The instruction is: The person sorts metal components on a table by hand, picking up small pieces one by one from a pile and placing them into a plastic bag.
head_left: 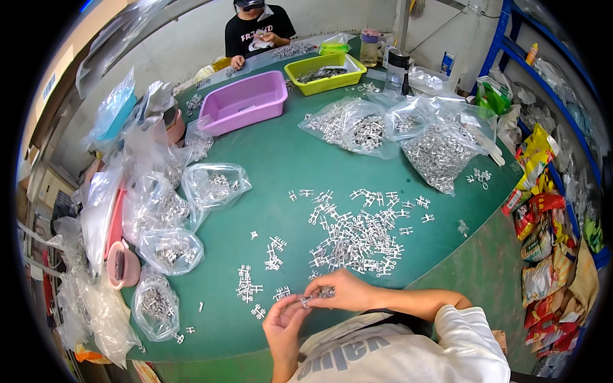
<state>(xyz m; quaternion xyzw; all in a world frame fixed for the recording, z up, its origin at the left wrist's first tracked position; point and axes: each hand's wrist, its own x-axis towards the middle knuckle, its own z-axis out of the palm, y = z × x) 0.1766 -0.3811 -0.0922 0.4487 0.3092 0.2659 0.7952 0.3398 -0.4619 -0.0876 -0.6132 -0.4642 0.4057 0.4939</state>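
Note:
My left hand (282, 320) and my right hand (345, 290) meet over the near edge of the green table (281, 147), both pinching a small silver metal part (313, 296) between the fingertips. A loose pile of the same small metal parts (357, 239) lies just beyond my right hand. Smaller rows of parts (248, 284) sit beyond my left hand.
Clear plastic bags of metal parts (440, 150) lie at the right and along the left edge (169, 249). A pink tub (242, 102) and a yellow-green tub (325, 73) stand at the far side, where another person (257, 32) works. Snack packets (543, 223) pile up at the right.

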